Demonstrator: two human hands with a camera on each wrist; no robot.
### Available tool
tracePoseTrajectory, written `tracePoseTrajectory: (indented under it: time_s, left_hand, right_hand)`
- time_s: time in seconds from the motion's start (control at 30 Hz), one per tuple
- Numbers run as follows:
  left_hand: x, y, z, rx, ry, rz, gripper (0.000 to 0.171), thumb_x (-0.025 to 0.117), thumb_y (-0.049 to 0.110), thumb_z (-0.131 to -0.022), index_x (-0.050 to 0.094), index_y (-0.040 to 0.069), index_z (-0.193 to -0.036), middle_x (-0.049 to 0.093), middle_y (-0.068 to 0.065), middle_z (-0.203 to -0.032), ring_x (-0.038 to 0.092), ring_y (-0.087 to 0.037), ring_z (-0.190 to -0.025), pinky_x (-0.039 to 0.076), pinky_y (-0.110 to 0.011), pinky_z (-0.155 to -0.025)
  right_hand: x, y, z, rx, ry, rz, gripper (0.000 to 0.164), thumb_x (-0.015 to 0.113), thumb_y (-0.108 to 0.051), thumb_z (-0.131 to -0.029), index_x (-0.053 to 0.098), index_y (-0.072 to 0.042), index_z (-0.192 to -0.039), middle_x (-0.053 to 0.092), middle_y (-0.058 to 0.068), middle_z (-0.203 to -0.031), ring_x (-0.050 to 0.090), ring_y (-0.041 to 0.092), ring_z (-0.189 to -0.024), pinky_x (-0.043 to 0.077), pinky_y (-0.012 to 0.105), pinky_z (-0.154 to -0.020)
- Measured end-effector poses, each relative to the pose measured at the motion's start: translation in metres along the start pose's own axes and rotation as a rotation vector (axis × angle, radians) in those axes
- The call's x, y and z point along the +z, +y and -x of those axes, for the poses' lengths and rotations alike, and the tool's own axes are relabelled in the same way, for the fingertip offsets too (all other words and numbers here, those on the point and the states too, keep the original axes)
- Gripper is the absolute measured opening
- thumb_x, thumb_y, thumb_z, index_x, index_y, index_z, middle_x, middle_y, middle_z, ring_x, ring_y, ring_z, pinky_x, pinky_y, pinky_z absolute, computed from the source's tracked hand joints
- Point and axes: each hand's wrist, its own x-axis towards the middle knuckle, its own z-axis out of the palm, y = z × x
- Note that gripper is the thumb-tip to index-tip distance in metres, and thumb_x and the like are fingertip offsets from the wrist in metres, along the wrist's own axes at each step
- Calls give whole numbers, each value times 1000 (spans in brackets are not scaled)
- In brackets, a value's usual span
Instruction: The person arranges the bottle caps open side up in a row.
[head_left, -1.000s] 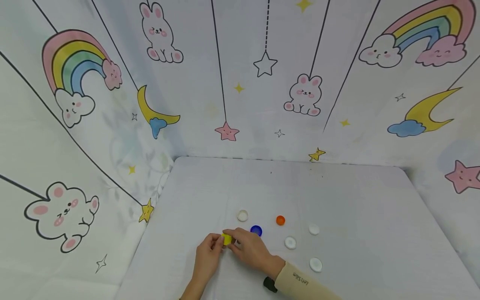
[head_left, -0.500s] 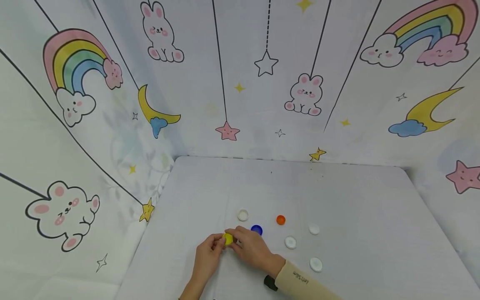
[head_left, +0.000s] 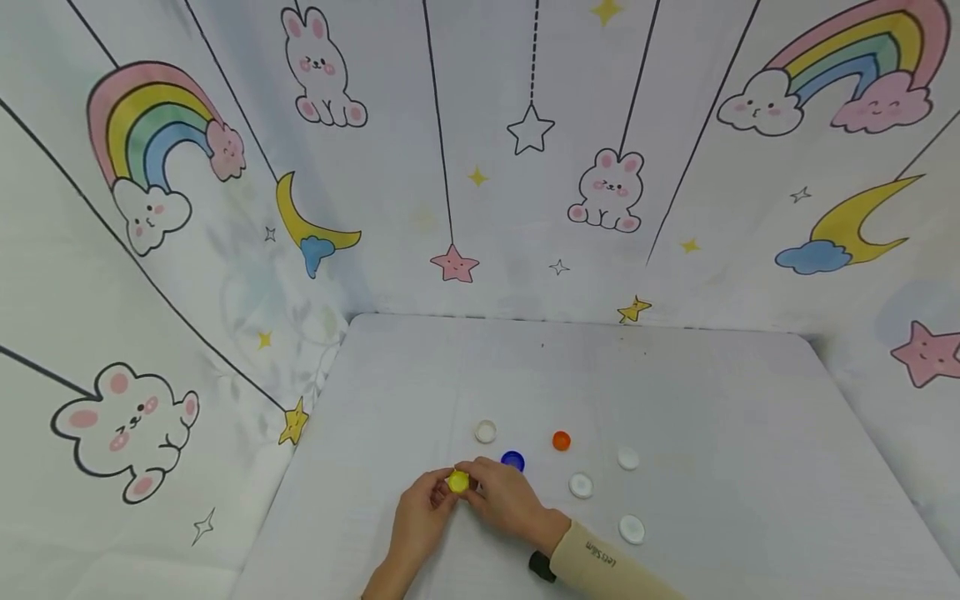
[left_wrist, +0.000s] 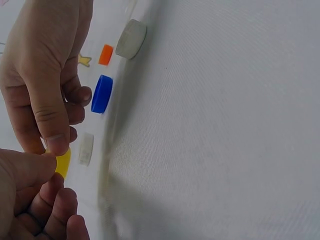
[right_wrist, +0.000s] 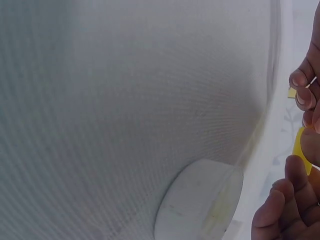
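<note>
Between both hands is a small yellow bottle cap [head_left: 458, 482], lifted in front of the body with its round face turned toward the head camera. My left hand [head_left: 422, 512] pinches its left side between thumb and fingers. From the right, my right hand [head_left: 504, 498] pinches the same cap with its fingertips. In the left wrist view, fingers cover most of the yellow cap [left_wrist: 63, 163], leaving a sliver; only an edge of the yellow cap [right_wrist: 298, 148] shows in the right wrist view. A blue cap [head_left: 513, 460] lies just behind my right hand.
On the white cloth [head_left: 720, 417] lie an orange cap [head_left: 561, 441], a whitish cap [head_left: 485, 431] and several white caps, one white cap [head_left: 632, 529] right of the beige sleeve [head_left: 603, 562]. A dark object [head_left: 542, 567] is partly hidden by that sleeve. A patterned curtain [head_left: 390, 200] stands behind.
The yellow cap has turned from nearly side-on to face the head camera and shifted slightly right. My left hand has moved a little right with it; the loose caps stay put.
</note>
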Motion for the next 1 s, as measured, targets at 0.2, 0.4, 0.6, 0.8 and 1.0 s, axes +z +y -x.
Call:
tracePoseTrajectory:
  time_s: [0.2, 0.4, 0.6, 0.8, 1.0]
  left_hand:
    - [4, -2, 0, 16, 12, -50, 32, 78, 7, -80, 69, 6, -111, 57, 9, -78, 48, 0, -66, 43, -19, -57]
    - [6, -6, 1, 10, -14, -121, 29, 77, 9, -80, 70, 5, -108, 55, 10, -74, 45, -1, -62, 40, -19, -55]
    - [7, -5, 3, 8, -27, -182, 28, 78, 10, -80, 70, 4, -106, 53, 10, -72, 44, -1, -59, 38, -20, -54]
    - [5, -2, 4, 37, -23, -235, 28, 78, 10, -79, 70, 5, -105, 53, 11, -72, 44, -1, -60, 38, -20, -55]
    - [6, -1, 4, 33, -18, -264, 29, 78, 10, -78, 70, 5, -105, 54, 10, -73, 46, -2, -62, 39, -21, -56]
  right_hand:
    - [4, 2, 0, 34, -19, -13, 33, 72, -23, -89, 66, -16, -121, 64, -11, -91, 52, -4, -74, 45, 16, -65]
    - [9, 5, -2, 8, -50, 17, 28, 73, -22, -88, 70, -15, -115, 67, -10, -92, 54, -3, -77, 47, 19, -71]
    - [11, 6, -2, -28, -71, 72, 24, 74, -22, -87, 70, -17, -111, 67, -9, -94, 59, 0, -82, 49, 24, -76]
    - [11, 6, -2, -76, -33, 81, 24, 75, -22, -86, 71, -16, -109, 67, -8, -90, 57, 0, -78, 47, 22, -71]
    - [11, 6, -3, -97, -20, 64, 23, 75, -21, -86, 71, -15, -108, 65, -9, -85, 50, -3, -72, 43, 17, -66]
